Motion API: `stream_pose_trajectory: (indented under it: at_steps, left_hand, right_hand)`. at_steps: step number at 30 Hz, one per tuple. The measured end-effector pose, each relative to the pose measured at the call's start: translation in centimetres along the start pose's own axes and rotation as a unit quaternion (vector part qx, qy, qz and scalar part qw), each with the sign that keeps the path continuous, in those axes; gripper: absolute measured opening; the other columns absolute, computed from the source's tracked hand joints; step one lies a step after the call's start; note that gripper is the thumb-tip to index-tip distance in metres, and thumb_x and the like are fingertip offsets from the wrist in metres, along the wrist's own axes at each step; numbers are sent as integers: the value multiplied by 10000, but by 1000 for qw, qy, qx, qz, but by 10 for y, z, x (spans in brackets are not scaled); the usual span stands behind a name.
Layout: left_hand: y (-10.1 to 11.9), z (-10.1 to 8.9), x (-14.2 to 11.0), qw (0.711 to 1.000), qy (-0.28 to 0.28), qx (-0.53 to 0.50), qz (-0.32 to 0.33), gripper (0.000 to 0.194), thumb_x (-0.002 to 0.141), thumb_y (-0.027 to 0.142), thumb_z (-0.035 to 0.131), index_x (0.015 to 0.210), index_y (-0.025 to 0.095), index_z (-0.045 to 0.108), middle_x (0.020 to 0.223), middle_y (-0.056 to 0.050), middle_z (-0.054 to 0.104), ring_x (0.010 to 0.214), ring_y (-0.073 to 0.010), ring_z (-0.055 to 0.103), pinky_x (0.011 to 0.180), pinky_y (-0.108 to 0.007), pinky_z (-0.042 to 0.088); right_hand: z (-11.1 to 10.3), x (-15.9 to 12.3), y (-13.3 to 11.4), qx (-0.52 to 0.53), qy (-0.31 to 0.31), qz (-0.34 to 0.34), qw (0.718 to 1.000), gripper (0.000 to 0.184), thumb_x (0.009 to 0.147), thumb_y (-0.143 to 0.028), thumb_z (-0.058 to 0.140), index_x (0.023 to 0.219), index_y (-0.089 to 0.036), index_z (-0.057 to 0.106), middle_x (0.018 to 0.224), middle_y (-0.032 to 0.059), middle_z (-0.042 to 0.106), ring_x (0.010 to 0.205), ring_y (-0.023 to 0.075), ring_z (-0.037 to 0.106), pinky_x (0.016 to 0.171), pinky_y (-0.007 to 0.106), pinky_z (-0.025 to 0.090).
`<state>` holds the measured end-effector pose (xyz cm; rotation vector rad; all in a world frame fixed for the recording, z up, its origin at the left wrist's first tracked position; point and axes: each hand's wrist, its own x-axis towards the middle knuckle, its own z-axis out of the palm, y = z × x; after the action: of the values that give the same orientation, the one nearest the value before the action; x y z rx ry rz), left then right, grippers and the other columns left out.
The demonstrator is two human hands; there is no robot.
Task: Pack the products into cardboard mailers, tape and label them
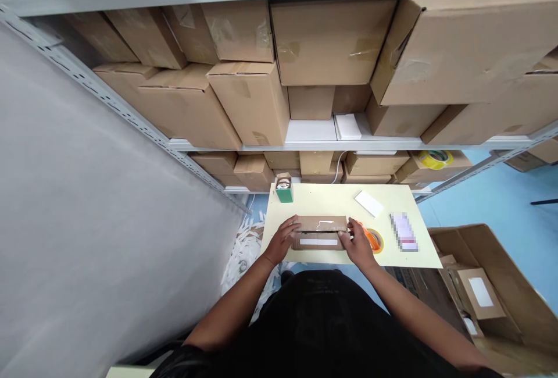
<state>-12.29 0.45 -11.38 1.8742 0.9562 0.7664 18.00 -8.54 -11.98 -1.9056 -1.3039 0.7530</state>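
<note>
A small flat cardboard box (320, 232) lies on the pale yellow table (392, 192) in front of me, with clear tape on its top and a white label on its near side. My left hand (284, 238) grips the box's left end, fingers curled over the top. My right hand (358, 241) holds the right end the same way. Just right of my right hand lies an orange tape roll (375, 240), partly hidden by the hand.
On the table stand a green tape dispenser (284, 191), a white card (368, 203) and a blurred packet (404, 231). Shelves of cardboard boxes (331, 40) rise behind. An open carton (483, 291) sits on the floor at right; paper scraps (244, 250) lie left.
</note>
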Motion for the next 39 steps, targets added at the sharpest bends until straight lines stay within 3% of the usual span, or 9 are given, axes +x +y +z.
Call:
stream_pose_trajectory:
  at_steps: [4, 8, 14, 20, 23, 26, 32, 35, 39]
  left_hand:
    - [-3, 12, -2, 996, 23, 82, -12, 403, 965, 410, 648, 1309, 201, 660, 1567, -144, 492, 1469, -301, 452, 1247, -551, 367]
    - [-4, 24, -2, 990, 55, 129, -4, 351, 942, 234, 621, 1291, 201, 635, 1553, -134, 493, 1467, -287, 441, 1243, -552, 373]
    - [-5, 26, 0, 985, 67, 158, 22, 253, 1007, 266, 543, 1229, 205, 647, 1512, -130, 526, 1431, -279, 461, 1214, -549, 403]
    - [3, 29, 1, 979, 76, 188, 21, 231, 1008, 258, 520, 1188, 211, 657, 1482, -128, 551, 1400, -278, 489, 1191, -537, 433]
    - [8, 31, 3, 971, 71, 228, 31, 228, 993, 231, 519, 1171, 208, 659, 1470, -134, 565, 1429, -306, 469, 1213, -582, 390]
    - [13, 31, 7, 963, 56, 261, 47, 235, 970, 185, 516, 1154, 207, 660, 1462, -135, 575, 1495, -333, 404, 1251, -632, 309]
    - [10, 32, 10, 969, 53, 231, 69, 331, 954, 158, 493, 1245, 208, 644, 1463, -141, 556, 1493, -312, 417, 1230, -596, 400]
    - [7, 33, 9, 971, 57, 221, 75, 327, 949, 152, 496, 1227, 205, 659, 1458, -147, 554, 1496, -325, 408, 1234, -613, 393]
    - [6, 35, 11, 970, 52, 219, 91, 315, 929, 140, 520, 1200, 185, 672, 1417, -173, 577, 1492, -345, 408, 1242, -610, 382]
  right_hand:
    - [12, 9, -4, -18, 29, -3, 999, 700, 915, -608, 559, 1463, -177, 498, 1216, 152, 609, 1027, 301, 629, 977, 516, 529]
    - [1, 8, 8, 6, 17, 2, 1000, 647, 928, -610, 553, 1430, -202, 525, 1195, 122, 643, 974, 269, 642, 925, 464, 551]
    - [-38, -7, 82, -169, 15, 57, 984, 467, 948, -565, 471, 1114, -204, 717, 1143, 175, 703, 1083, 365, 639, 961, 512, 496]
    - [-20, -3, 118, -348, -85, 87, 930, 371, 909, -445, 596, 1185, -218, 699, 1264, 211, 679, 1249, 404, 562, 956, 565, 459]
    - [-10, 1, 110, -398, -87, 93, 909, 273, 953, -348, 529, 1105, -217, 713, 1190, 204, 709, 1295, 387, 534, 1004, 597, 408]
    - [-18, 3, 102, -377, -81, 94, 918, 281, 931, -312, 532, 1102, -189, 719, 1165, 217, 706, 1265, 384, 565, 1029, 596, 388]
    - [-76, 3, 84, -110, -37, 181, 977, 440, 891, -569, 493, 700, -227, 694, 619, 64, 655, 689, 280, 654, 638, 363, 487]
    - [-100, 3, 50, 5, 25, 144, 989, 576, 868, -718, 498, 596, -225, 618, 516, 30, 571, 572, 229, 567, 534, 324, 420]
    - [-98, 19, -25, 34, -54, 51, 997, 596, 818, -759, 596, 568, -220, 559, 511, 1, 518, 548, 177, 486, 522, 296, 363]
